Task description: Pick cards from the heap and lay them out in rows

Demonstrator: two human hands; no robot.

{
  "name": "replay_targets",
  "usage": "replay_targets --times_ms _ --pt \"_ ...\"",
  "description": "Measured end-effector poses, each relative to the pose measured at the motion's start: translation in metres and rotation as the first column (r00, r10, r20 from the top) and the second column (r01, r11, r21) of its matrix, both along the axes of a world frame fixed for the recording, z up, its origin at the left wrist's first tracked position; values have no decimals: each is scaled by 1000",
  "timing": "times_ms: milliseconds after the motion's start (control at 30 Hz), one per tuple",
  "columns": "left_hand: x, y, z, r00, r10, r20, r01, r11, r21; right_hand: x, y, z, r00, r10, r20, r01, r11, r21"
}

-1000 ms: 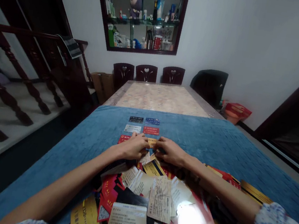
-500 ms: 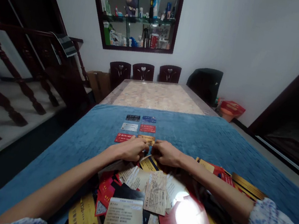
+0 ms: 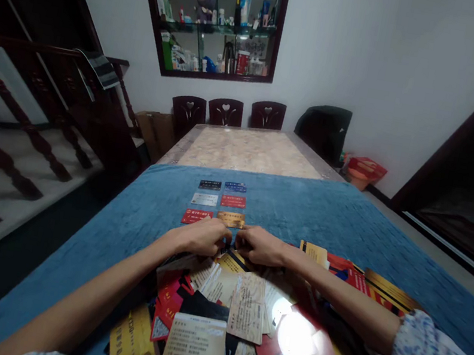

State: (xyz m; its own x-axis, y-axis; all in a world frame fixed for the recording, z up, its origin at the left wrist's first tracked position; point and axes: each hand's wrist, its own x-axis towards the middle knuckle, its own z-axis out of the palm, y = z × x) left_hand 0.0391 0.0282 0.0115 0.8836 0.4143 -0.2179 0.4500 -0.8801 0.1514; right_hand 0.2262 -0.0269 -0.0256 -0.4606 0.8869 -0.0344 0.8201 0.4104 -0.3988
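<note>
My left hand (image 3: pixel 207 237) and my right hand (image 3: pixel 262 246) are close together at the far edge of a heap of cards (image 3: pixel 248 306). Both have curled fingers turned inward. Whatever lies between the fingertips is hidden. Just beyond them, a gold card (image 3: pixel 230 219) and a red card (image 3: pixel 196 217) form the nearest row of a two-column layout. Behind these are a silver card (image 3: pixel 205 199), another red card (image 3: pixel 233 201), a black card (image 3: pixel 209 185) and a blue card (image 3: pixel 235 187). A yellow card with a dark stripe (image 3: pixel 236 260) rests in the heap just below my hands.
A blue cloth (image 3: pixel 290 210) covers the near part of the long table (image 3: pixel 251 149). More gold and red cards (image 3: pixel 352 275) lie beyond my right forearm. Chairs (image 3: pixel 225 112) stand at the far end, a wooden railing (image 3: pixel 27 45) to the left.
My hands have drawn back slightly from the gold card, which now shows more fully. The view has shifted a little. The laid-out cards keep their arrangement.
</note>
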Motion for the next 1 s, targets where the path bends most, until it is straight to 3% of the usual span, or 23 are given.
replay_targets --times_ms 333,533,800,1000 --pt "6 -14 6 976 -81 200 90 995 -39 11 -10 5 996 22 -84 -20 999 26" --pt "15 -24 6 947 -160 277 166 986 4 33 -19 19 999 -35 -25 39 986 160" --pt "61 -39 3 927 -289 241 270 957 109 97 -38 39 957 -259 127 236 956 173" --pt "98 -60 0 926 -308 220 281 949 146 132 -64 34 960 -255 117 240 962 129"
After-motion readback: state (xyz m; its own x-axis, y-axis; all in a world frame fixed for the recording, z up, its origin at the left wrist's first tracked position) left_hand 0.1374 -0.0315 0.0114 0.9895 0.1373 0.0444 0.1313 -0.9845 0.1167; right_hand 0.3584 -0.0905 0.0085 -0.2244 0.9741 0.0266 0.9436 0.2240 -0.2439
